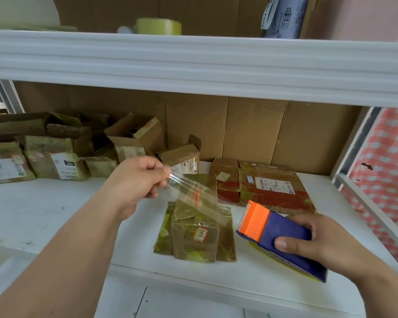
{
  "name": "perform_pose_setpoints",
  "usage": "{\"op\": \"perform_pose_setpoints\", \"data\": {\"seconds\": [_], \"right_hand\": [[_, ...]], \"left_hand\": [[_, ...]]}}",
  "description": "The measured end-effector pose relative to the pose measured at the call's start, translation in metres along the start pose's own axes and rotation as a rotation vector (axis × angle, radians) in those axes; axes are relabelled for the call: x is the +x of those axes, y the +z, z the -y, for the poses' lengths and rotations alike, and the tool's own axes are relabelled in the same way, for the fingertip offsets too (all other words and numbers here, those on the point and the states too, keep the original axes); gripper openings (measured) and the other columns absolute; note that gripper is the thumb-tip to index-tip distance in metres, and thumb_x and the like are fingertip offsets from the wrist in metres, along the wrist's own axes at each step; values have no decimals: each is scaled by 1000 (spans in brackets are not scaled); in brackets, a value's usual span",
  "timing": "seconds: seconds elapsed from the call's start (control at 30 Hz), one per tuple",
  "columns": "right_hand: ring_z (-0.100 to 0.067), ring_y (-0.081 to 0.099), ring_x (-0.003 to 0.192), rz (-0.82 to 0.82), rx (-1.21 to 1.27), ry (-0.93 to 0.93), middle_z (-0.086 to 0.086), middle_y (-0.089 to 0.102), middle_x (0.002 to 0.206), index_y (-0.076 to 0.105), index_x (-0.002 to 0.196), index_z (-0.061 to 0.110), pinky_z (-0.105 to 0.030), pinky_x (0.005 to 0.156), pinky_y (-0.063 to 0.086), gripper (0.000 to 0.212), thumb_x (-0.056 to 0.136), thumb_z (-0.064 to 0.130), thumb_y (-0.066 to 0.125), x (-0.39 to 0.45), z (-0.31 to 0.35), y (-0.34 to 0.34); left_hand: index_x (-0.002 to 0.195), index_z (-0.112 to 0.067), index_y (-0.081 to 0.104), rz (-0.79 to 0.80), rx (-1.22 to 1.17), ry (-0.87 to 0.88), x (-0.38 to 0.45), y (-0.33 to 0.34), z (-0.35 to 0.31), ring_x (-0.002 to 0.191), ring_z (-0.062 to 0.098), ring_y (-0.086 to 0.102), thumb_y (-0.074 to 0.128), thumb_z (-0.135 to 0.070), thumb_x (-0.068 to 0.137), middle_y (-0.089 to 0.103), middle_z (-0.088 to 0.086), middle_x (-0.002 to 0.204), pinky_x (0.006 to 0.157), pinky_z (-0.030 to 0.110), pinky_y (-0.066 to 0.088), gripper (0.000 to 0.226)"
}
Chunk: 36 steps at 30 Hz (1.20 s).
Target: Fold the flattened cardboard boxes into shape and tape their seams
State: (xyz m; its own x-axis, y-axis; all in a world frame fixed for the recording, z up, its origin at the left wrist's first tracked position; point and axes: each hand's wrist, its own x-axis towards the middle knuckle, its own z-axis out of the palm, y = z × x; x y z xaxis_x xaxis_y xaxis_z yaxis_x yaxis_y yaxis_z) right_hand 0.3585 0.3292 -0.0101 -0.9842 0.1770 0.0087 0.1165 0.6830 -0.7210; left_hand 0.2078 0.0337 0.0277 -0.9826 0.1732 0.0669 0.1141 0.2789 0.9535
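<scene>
- The left hand (138, 180) pinches the free end of a clear tape strip (193, 196) between thumb and fingertips, holding it raised above the white shelf (55, 210).
- The right hand (317, 239) grips a blue tape dispenser (283, 239) with an orange cutter head (255, 219), thumb laid across its side, low on the shelf at the near right.
- The strip runs down and to the right from the left hand, across the top of the small folded box (195, 235), which stands between the two hands; its far end reads as heading for the cutter head, though where it meets it cannot be made out.
- The box sits on the shelf just left of the dispenser, its handwritten label (201, 234) facing the camera; its long axis runs away from the person, roughly along the line of the tape.
- The dispenser hand is the nearer to the box; the tape looks set to be lowered onto the top seam.
- Behind, flattened boxes (269, 187) lie at the right, with more folded boxes (55, 164) at the left.
</scene>
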Motion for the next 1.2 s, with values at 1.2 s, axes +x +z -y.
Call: {"op": "perform_pose_setpoints", "data": {"seconds": [1.2], "right_hand": [[-14,67,74,216,-358,133,3,72,72,74,69,26,-34,74,50,69,56,88,48,78,5,-2]], "left_hand": [[93,5,69,11,-82,-418,-9,16,90,47,13,41,69,-11,88,67,6,59,47,23,43,17]]}}
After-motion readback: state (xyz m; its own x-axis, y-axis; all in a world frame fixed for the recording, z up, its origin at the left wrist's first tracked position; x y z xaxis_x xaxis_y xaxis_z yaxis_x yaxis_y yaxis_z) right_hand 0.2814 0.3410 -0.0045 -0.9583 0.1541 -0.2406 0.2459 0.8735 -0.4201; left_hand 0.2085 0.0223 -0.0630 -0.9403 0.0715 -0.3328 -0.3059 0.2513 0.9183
